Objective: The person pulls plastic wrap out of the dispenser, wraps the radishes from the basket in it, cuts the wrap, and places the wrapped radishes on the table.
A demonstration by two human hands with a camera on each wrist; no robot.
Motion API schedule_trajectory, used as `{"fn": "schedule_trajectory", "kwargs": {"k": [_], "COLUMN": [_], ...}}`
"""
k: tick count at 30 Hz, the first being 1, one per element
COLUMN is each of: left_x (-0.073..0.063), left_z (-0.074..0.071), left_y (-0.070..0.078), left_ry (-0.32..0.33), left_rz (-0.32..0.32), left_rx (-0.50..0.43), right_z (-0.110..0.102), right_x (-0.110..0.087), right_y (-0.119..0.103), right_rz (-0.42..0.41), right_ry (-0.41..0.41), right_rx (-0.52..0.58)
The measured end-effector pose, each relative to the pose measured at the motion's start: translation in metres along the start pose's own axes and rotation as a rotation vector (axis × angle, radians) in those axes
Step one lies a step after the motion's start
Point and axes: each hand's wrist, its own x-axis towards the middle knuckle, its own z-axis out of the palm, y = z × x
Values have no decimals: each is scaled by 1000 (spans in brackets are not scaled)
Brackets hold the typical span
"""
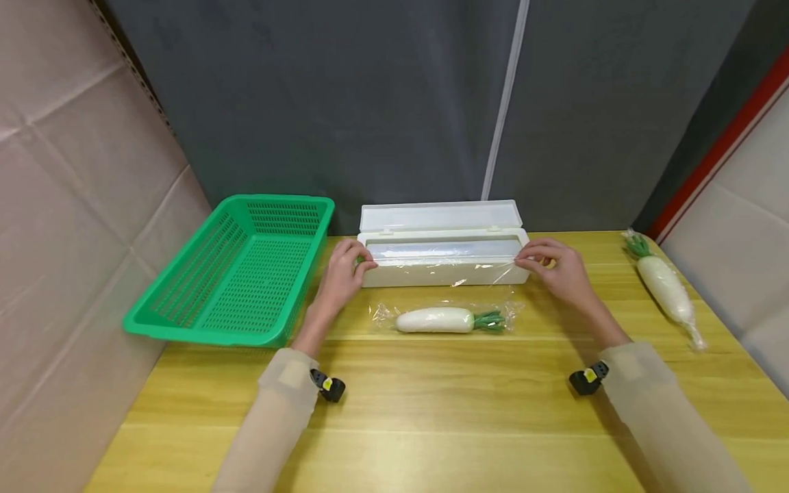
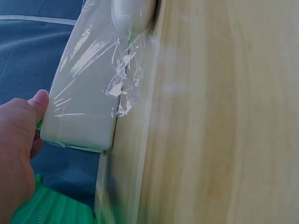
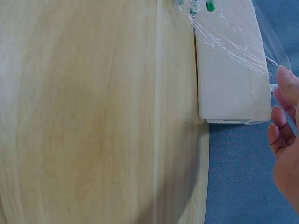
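A white plastic-wrap dispenser box (image 1: 440, 275) stands lidded-open at the back of the table. Clear plastic wrap (image 1: 459, 270) comes out over its front edge and hangs down toward a white radish (image 1: 434, 320) with green tops, which lies in front inside loose film. My left hand (image 1: 344, 274) pinches the wrap's edge at the box's left end; a bit of green shows by its fingers. At the right end my right hand (image 1: 557, 270) pinches the other side of the film between thumb and forefinger, pulling creases into it (image 3: 243, 58).
On the left stands a green slotted basket (image 1: 255, 274). A second radish (image 1: 668, 291), wrapped in film, lies near the table's right edge. A dark curtain (image 1: 345, 103) hangs behind the wooden table (image 1: 444, 404).
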Motion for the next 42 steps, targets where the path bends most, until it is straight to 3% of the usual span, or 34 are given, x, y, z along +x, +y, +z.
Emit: {"fn": "schedule_trajectory", "kwargs": {"k": [11,16,24,42], "left_x": [-1,-1,-3,-7], "left_z": [5,8,10,8], "left_y": [-7,-8,-8,-5], "left_ry": [107,176,252,176], "left_rz": [251,298,287,244], "left_rx": [27,55,77,87], "right_z": [-4,-4,-3,-6], "right_x": [-4,-5,-5,-7], "right_y": [0,0,-1,-6], "right_rz": [69,81,92,102], "right_ry": [-30,-25,-35,-38], "right_rx": [-2,-1,-2,20]}}
